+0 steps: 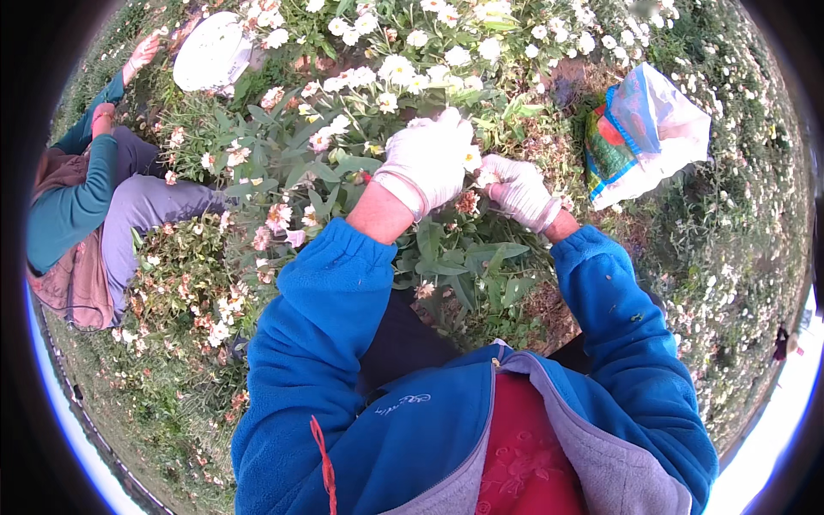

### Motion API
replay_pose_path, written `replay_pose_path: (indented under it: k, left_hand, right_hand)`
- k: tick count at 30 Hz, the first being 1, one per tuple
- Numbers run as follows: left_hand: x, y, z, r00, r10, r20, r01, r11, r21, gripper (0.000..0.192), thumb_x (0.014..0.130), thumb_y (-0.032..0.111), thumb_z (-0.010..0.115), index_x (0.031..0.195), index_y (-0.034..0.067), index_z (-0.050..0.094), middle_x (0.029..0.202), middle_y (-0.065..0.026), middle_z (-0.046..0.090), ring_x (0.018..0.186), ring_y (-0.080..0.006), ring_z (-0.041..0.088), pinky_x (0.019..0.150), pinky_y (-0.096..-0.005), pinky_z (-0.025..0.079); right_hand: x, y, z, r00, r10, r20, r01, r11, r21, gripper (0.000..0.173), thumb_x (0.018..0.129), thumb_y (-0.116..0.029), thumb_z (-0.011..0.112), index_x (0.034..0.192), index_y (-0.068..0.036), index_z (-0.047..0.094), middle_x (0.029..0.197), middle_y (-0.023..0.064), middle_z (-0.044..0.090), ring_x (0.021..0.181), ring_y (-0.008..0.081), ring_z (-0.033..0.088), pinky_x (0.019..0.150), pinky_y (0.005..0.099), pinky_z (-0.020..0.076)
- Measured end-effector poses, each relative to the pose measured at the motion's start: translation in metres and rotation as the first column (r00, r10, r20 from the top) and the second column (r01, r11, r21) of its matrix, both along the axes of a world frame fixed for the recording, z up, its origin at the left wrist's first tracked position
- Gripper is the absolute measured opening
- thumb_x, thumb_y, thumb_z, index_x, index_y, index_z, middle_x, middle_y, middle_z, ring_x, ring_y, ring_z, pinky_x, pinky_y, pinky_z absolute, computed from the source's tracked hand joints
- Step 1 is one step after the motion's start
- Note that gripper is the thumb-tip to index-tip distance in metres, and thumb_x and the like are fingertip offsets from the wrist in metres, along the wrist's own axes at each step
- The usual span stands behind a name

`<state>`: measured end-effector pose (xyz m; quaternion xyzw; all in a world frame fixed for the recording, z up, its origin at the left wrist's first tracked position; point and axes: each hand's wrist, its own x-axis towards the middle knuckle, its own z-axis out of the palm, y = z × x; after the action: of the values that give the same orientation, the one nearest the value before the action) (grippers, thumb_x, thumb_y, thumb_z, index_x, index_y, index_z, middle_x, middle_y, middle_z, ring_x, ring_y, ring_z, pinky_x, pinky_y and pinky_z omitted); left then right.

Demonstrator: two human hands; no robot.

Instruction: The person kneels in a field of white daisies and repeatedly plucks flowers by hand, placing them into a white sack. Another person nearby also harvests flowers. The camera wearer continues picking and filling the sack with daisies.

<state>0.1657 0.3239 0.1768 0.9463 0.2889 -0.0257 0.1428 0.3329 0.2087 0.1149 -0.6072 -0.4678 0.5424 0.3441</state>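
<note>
My left hand [428, 164], in a whitish glove, is curled among the blooms with its back towards me. A small white flower with a yellow centre [472, 158] shows at its right edge; the palm and most fingertips are hidden. Just to the right, my right hand [523, 193], gloved alike, has its fingers closed at a pale pinkish flower head [487, 178]. A browned, wilting flower [467, 202] stands below the gap between both hands. White zinnia-like blooms [396, 69] rise beyond my left hand, and broad green leaves [444, 261] spread beneath.
A white plastic bag with a coloured printed panel [650, 138] stands at the right. At the upper left is a white bucket [212, 51]. Another person in teal sleeves [84, 212] sits among the plants at the left, one hand [143, 51] reaching towards flowers.
</note>
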Motion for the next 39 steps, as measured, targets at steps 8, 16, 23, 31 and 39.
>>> replay_pose_path:
  k: [8, 16, 23, 31, 39]
  left_hand:
    - [0.017, -0.091, -0.013, 0.970, -0.222, -0.102, 0.211, 0.971, -0.110, 0.050, 0.081, 0.017, 0.063, 0.127, 0.003, 0.049, 0.110, -0.0134, 0.058, 0.090, -0.0288, 0.065, 0.072, -0.0416, 0.053]
    - [0.018, -0.134, -0.031, 0.863, -0.296, -0.410, 0.355, 0.932, 0.076, 0.037, 0.084, 0.017, 0.058, 0.118, 0.004, 0.060, 0.120, -0.0162, 0.058, 0.091, -0.0293, 0.062, 0.067, -0.0395, 0.051]
    - [0.024, -0.142, -0.025, 0.830, -0.345, -0.438, 0.401, 0.915, 0.039, 0.029, 0.084, 0.018, 0.058, 0.110, 0.008, 0.068, 0.114, -0.0182, 0.059, 0.089, -0.0308, 0.063, 0.059, -0.0454, 0.053]
    - [0.015, -0.154, -0.041, 0.875, -0.337, -0.348, 0.375, 0.926, 0.044, 0.025, 0.079, 0.014, 0.061, 0.100, 0.006, 0.071, 0.096, -0.0141, 0.062, 0.087, -0.0283, 0.063, 0.064, -0.0410, 0.049]
    - [0.034, -0.157, -0.023, 0.763, -0.407, -0.502, 0.398, 0.908, -0.130, 0.040, 0.079, 0.019, 0.067, 0.117, 0.007, 0.067, 0.118, -0.0191, 0.061, 0.100, -0.0406, 0.061, 0.069, -0.0582, 0.053]
  right_hand:
    - [-0.007, -0.090, 0.015, 0.762, -0.434, -0.481, 0.348, 0.900, -0.262, 0.021, 0.083, -0.004, 0.067, 0.103, -0.001, 0.064, 0.095, 0.0030, 0.066, 0.081, 0.0093, 0.060, 0.070, 0.0241, 0.0478]
    - [0.052, -0.073, 0.056, 0.861, -0.390, -0.326, 0.376, 0.920, -0.108, 0.022, 0.083, -0.027, 0.067, 0.086, -0.005, 0.062, 0.078, 0.0006, 0.062, 0.055, 0.0047, 0.052, 0.048, 0.0187, 0.0382]
    - [0.020, 0.003, -0.003, 0.971, 0.199, 0.131, -0.163, 0.956, -0.244, 0.032, 0.084, -0.016, 0.066, 0.114, -0.005, 0.062, 0.085, 0.0074, 0.066, 0.075, 0.0136, 0.060, 0.065, 0.0284, 0.0498]
    - [-0.005, -0.017, 0.026, 0.970, 0.012, -0.241, -0.058, 0.981, -0.184, 0.010, 0.081, -0.007, 0.070, 0.090, -0.005, 0.065, 0.079, -0.0015, 0.063, 0.071, 0.0054, 0.055, 0.061, 0.0220, 0.0446]
    - [-0.004, 0.051, 0.063, 0.882, 0.455, 0.124, -0.465, 0.883, 0.066, 0.027, 0.082, -0.012, 0.069, 0.108, -0.007, 0.063, 0.077, 0.0000, 0.062, 0.068, 0.0106, 0.061, 0.059, 0.0265, 0.0515]
